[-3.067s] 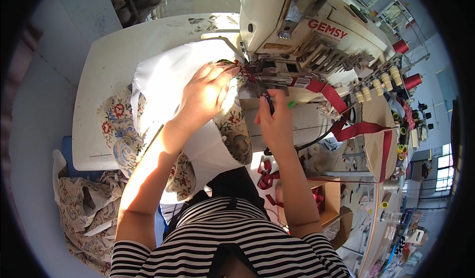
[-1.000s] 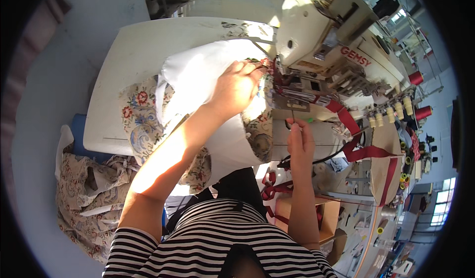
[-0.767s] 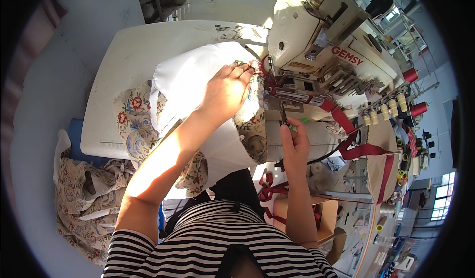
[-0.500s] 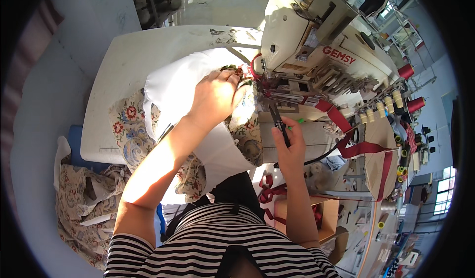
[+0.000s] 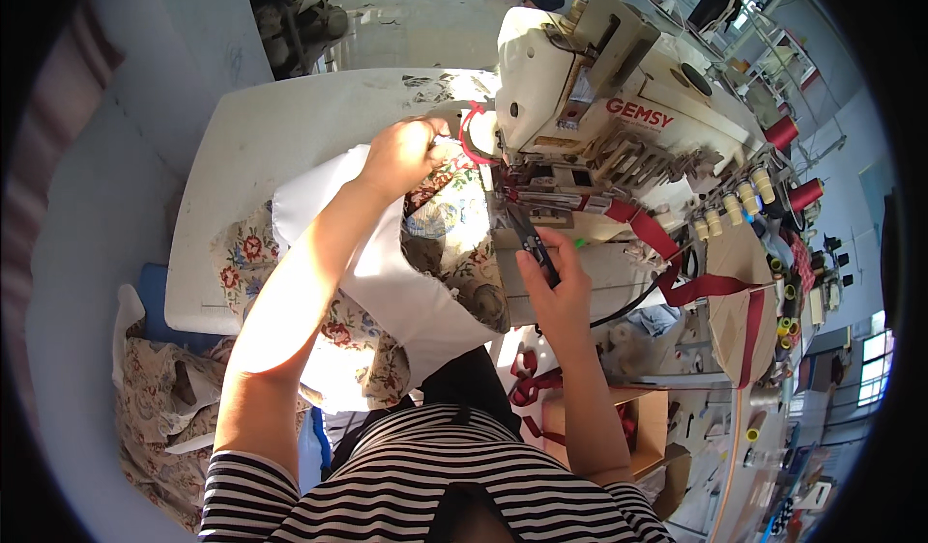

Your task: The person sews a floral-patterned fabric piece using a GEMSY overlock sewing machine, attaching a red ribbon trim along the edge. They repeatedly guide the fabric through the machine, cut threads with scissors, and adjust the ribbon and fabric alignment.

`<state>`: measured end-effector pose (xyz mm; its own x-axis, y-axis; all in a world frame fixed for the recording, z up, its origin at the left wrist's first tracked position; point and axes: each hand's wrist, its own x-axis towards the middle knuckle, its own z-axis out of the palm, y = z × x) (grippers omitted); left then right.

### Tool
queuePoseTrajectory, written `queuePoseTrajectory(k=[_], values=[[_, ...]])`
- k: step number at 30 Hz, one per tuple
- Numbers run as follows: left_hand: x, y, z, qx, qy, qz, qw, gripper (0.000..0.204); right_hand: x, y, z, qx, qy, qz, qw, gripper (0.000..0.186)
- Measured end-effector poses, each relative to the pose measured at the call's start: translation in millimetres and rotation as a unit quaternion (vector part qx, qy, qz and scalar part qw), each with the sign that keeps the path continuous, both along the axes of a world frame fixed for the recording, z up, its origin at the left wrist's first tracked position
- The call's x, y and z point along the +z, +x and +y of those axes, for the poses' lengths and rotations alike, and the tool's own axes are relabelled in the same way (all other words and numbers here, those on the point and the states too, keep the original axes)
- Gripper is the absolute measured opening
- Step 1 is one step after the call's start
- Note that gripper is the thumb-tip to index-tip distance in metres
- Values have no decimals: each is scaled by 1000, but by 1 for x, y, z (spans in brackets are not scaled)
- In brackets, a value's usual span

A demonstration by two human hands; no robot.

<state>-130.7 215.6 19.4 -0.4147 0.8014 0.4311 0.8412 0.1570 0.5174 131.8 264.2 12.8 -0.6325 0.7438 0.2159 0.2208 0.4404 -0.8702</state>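
Left hand [image 5: 404, 157] pinches floral fabric [image 5: 454, 243] just beside the sewing machine [image 5: 599, 128]; right hand [image 5: 556, 287] grips dark snips [image 5: 530, 243] below it; bare tabletop [image 5: 280, 128] lies leftward.

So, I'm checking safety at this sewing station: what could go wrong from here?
1. The left hand grips the floral fabric right beside the sewing machine head, so fingers could get pulled toward the needle area.
2. The right hand holds small snips, blades close to the fabric; a slip might nick cloth or skin.
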Motion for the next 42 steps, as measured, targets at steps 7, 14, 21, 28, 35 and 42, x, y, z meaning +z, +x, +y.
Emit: queuePoseTrajectory(k=[7,14,21,28,35,42], values=[[-1,7,-7,-88,-27,-224,970,29,13,-28,12,-30,311,-131,941,34],[-11,13,-4,-36,-28,-174,984,23,21,-42,12,-30,380,-201,902,34],[-8,23,-11,-29,7,-137,990,18,21,-48,15,-25,401,-206,892,33],[-12,36,-18,-6,65,-6,998,12,28,-62,19,-13,411,-276,868,31],[-17,33,-15,-40,126,96,987,12,19,-82,33,9,451,-280,848,24],[-19,35,-15,-37,124,54,990,12,9,-82,42,29,506,-220,834,15]])
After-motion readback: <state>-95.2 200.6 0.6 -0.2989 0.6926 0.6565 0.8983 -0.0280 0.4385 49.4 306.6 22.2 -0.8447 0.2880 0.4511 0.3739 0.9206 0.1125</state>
